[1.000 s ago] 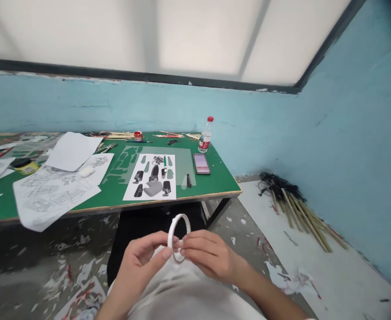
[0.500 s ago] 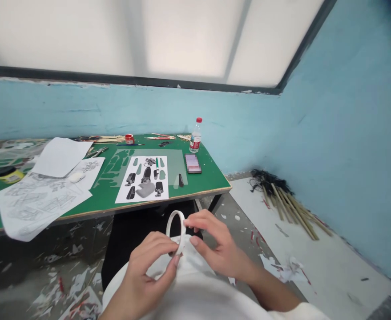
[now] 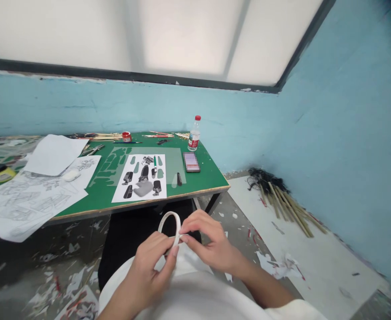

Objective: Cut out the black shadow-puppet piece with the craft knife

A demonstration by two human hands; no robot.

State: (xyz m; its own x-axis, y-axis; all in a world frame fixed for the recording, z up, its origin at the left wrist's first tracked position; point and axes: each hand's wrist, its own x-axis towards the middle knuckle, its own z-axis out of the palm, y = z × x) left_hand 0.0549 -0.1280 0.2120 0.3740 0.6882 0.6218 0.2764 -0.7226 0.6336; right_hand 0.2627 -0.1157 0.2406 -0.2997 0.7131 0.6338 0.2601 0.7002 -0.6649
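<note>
A narrow white ring [image 3: 178,224], thin-walled and hollow, stands tilted at the lower centre of the frame. The left hand [image 3: 150,264] pinches its bottom; the right hand's [image 3: 217,246] thumb and forefinger meet its right side, though whether they grip it cannot be told.

A ring [image 3: 178,227] sits between left hand [image 3: 151,263] and right hand [image 3: 212,242]. Beyond, on the counter [image 3: 207,180]: a paper sheet [image 3: 135,182] at 11 o'clock, drawings [image 3: 31,204] between 9 and 10, a bottle [image 3: 194,138] at 12, just behind a phone [image 3: 191,162]. Sticks [image 3: 288,205] lie near the wall [image 3: 355,142], between 2 and 3.
</note>
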